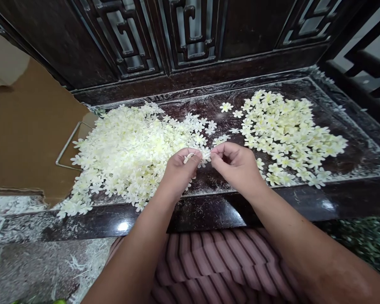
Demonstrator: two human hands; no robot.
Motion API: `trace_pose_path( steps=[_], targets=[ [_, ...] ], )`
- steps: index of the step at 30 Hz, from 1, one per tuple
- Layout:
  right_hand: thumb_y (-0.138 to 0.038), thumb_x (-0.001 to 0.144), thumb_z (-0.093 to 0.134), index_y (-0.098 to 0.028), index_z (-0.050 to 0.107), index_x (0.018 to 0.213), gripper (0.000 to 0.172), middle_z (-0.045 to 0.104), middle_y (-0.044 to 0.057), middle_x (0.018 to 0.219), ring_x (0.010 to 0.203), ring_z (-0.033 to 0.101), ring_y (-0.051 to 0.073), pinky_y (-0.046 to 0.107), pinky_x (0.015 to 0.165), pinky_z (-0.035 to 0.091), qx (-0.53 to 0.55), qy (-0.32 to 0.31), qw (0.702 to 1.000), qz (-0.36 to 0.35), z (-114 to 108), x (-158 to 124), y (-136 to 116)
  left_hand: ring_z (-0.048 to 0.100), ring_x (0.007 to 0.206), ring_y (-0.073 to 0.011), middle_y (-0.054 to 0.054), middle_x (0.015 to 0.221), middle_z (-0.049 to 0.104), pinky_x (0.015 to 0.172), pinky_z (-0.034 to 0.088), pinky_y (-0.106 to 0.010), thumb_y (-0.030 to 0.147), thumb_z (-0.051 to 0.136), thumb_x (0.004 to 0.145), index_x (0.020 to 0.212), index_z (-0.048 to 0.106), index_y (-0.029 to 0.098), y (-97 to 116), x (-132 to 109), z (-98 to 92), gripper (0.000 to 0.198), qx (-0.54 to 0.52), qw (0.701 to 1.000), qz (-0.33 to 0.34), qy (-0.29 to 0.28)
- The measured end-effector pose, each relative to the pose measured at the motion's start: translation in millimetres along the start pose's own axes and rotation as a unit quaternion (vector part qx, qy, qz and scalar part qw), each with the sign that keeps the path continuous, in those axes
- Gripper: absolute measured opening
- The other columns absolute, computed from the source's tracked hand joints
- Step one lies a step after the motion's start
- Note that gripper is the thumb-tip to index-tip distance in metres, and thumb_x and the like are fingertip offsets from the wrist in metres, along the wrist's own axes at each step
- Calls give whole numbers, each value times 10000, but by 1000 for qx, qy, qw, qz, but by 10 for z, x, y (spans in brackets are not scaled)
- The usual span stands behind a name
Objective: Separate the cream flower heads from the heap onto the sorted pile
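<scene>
My left hand (184,166) is closed, with white artificial flowers pinched between thumb and fingers. Its knuckles are beside the large pile of white flowers (129,147) on the left part of the dark wooden bench (215,179). Thumb and forefinger of my right hand (236,164) are pinched together at the edge of a white flower (205,155) that sticks out of the left hand's fingertips. To the right of that hand lies a second, more yellowish heap of flowers (281,131). A few single flowers (226,107) lie between the heaps.
A carved lattice backrest (193,33) rises behind the seat. At the left stands a brown cardboard sheet (28,131) with a bent metal wire handle (65,145). White shreds (12,215) cover the bench's left end and the floor. Dark green leafy material (364,240) lies at lower right.
</scene>
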State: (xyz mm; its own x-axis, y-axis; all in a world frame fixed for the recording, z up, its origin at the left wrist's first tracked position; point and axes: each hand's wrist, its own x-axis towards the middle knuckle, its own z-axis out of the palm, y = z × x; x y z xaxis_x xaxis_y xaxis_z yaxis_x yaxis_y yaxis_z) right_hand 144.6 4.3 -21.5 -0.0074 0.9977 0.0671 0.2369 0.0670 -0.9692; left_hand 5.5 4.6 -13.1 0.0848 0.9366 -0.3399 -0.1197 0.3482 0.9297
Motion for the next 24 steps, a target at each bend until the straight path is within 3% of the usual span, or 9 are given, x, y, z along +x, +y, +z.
trace_pose_path(
  steps=[7,14,24],
  targets=[
    [-295,662,669,-165,624,669,137,590,-23,534,477,502,81,224,479,422,185,-77,974,110,-30,58,-79,343,435,-38,88,489,373,445,283,-156,249,737,662,680,525,167,61,-3,-36,227,-114,990,-65,-49],
    [-395,632,740,-168,606,596,266,605,-20,535,476,508,70,217,484,437,204,-108,965,125,-17,44,-76,327,422,-27,98,492,344,421,265,-141,254,769,625,643,441,170,67,2,-61,339,-161,978,-106,-75],
    [-392,595,768,-161,610,595,280,601,-23,516,461,501,66,212,472,425,224,-115,956,152,2,46,-79,308,403,-17,108,475,313,406,253,-136,211,759,618,645,436,165,69,7,-82,327,-193,965,-154,-89]
  ],
)
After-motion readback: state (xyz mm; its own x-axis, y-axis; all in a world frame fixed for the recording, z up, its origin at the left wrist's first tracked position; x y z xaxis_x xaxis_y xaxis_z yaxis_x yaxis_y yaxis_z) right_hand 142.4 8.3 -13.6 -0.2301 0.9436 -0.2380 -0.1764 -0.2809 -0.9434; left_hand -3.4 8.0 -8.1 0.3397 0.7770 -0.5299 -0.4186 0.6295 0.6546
